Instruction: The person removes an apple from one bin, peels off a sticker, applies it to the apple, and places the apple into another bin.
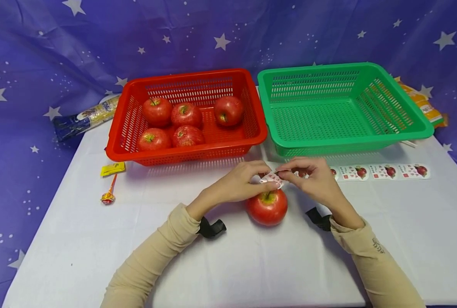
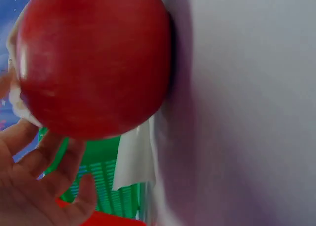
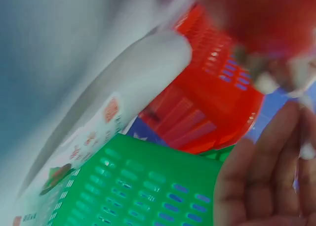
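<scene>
A red apple (image 1: pixel 266 208) sits on the white table just below both hands, and looms large in the left wrist view. Above its stem, a white sticker (image 1: pixel 271 179) with red print is stretched between the hands. My left hand (image 1: pixel 243 182) pinches its left side, the thumb lying over the apple's top. With thumb and forefinger, my right hand (image 1: pixel 313 177) pinches the sticker's upper right edge. A strip of apple stickers (image 1: pixel 378 172) runs out to the right from behind the right hand, which hides part of it.
Behind the hands stand a red basket (image 1: pixel 190 152) holding several apples and a green basket (image 1: pixel 313 124). At left lie a lollipop (image 1: pixel 108 197) and a yellow wrapped sweet (image 1: pixel 113 169). Packages lie beside the baskets: a blue-and-yellow one (image 1: pixel 87 117) and an orange one (image 1: pixel 424 107).
</scene>
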Demonstrator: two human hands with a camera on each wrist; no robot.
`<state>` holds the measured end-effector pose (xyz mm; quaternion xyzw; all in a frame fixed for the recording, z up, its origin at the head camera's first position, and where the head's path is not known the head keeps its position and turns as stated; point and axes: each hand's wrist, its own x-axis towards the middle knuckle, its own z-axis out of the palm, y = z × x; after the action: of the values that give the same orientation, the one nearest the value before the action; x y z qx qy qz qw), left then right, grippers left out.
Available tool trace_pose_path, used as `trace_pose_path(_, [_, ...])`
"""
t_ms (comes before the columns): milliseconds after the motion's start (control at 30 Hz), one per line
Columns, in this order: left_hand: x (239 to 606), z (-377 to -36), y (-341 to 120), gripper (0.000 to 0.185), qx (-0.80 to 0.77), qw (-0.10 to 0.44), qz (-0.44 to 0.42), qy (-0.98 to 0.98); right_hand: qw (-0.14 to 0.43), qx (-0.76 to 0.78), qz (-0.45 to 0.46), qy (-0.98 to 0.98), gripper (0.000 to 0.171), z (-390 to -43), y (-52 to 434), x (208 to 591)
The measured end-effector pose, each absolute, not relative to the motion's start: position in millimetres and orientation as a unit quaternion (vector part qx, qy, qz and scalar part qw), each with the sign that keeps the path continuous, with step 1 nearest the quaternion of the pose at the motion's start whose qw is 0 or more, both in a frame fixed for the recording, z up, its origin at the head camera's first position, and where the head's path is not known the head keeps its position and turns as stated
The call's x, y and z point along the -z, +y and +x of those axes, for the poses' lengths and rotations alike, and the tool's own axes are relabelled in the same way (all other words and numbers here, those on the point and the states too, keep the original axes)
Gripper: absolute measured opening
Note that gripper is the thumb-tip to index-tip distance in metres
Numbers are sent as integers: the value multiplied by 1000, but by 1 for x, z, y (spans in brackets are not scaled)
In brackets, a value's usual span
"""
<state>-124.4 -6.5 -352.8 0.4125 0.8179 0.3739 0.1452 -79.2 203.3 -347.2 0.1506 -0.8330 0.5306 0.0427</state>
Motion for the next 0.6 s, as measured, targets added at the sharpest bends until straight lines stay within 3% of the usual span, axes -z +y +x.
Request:
trace_pose_path(100, [345,-121,-9,41,-355,171,399,828,87,-555,128,-817,9,-80,202,346])
trace_pose_path(300, [339,-108,-15,105,-237,163,441,850,105,-632,66,-765,9,-81,208,340])
trace_pose_path(367, [344,-105,-14,105,-222,127,468,846,98,-653,59,-749,12,-80,210,339])
trace_pose_path(467, [354,-105,-7,86,-243,69,478,841,105,-645,75,-753,13,-80,210,340])
trace_pose_path(600, [363,-108,-1,70,-287,42,468,835,165,-618,131,-757,17,-80,208,344])
